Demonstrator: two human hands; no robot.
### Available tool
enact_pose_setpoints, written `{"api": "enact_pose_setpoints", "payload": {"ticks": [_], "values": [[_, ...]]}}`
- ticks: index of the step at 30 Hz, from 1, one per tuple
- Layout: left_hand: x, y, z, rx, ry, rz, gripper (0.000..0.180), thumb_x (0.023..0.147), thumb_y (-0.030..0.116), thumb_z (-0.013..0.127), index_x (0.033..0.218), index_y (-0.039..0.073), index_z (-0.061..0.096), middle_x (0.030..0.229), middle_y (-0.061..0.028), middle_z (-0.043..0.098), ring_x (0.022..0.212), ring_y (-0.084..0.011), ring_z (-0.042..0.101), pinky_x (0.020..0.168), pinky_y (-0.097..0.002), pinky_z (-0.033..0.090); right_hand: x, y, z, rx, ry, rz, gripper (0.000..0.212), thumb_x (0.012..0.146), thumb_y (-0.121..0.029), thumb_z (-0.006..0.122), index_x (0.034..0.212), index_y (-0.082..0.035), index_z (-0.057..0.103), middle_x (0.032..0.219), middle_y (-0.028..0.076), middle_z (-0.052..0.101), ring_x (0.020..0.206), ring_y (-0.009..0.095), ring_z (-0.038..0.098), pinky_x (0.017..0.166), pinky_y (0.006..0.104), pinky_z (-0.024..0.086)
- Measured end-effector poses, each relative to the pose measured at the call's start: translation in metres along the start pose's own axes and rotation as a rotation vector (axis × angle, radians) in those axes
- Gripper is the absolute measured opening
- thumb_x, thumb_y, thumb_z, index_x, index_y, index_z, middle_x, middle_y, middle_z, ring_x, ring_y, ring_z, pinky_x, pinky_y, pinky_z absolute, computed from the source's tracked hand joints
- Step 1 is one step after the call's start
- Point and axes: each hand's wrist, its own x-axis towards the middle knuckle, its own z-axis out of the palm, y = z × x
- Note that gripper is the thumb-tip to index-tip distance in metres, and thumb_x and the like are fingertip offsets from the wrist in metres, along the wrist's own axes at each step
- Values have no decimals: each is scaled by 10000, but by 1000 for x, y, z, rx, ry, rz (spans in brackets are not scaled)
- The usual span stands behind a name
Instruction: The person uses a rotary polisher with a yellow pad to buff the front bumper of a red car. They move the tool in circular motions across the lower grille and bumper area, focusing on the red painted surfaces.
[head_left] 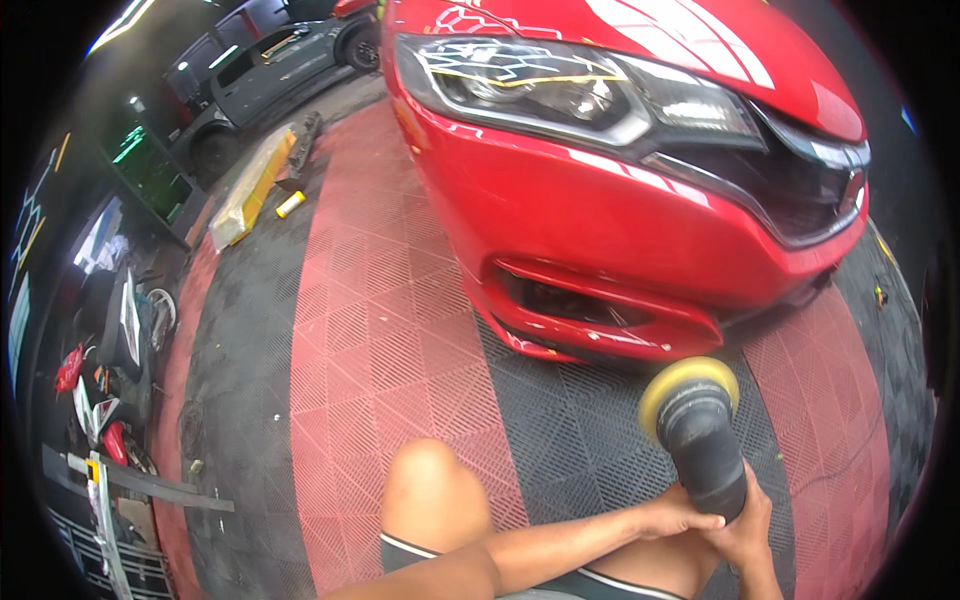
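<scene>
A black polisher (706,450) with a round yellow foam pad (692,388) is in front of me, its pad end pointing up and away. My left hand (668,514) is closed round the left side of its body near the lower end. From the right, my right hand (750,525) wraps the same end, close beside the left one. The pad stands below the front bumper (590,215) of a glossy red car, seemingly apart from it. Above are the car's headlight (530,95) and dark grille (800,190).
Red and black ribbed tiles (390,350) cover the floor. At the far left are a grey pickup (270,75), a long yellow-wrapped box (255,190) and a small yellow cylinder (290,205). A motorcycle (130,330) and a metal frame (105,510) stand along the left.
</scene>
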Motion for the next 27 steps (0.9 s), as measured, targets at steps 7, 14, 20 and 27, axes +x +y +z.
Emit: {"api": "enact_pose_setpoints", "payload": {"ticks": [7,14,20,27], "values": [[-39,17,-47,18,-81,-77,930,934,295,937,1653,16,419,1616,-150,520,1523,-273,491,1282,-461,421,17,-49,21,-245,-89,-123,1017,703,-383,963,1508,98,571,1267,293,771,1147,481,777,1006,522,619],[-52,55,-49,-161,-230,-11,1105,918,364,950,1731,23,283,1722,-179,398,1619,-318,376,1349,-488,323,34,-129,2,-330,-207,32,860,879,-279,848,1621,15,528,1518,274,649,1385,408,638,1165,515,513],[-25,41,-18,-300,-232,16,1006,970,375,903,1703,-1,326,1646,-174,488,1530,-281,492,1266,-454,447,53,-127,-30,-644,-222,-104,1063,641,-342,957,1593,-54,582,1161,227,777,1011,454,767,932,523,608],[24,-36,-55,-506,-104,-24,885,941,281,932,1639,19,454,1556,-118,578,1456,-250,571,1246,-452,480,92,-48,7,-465,-509,104,1095,649,-326,936,1637,-96,523,1329,261,759,1167,455,761,993,547,616]]}}
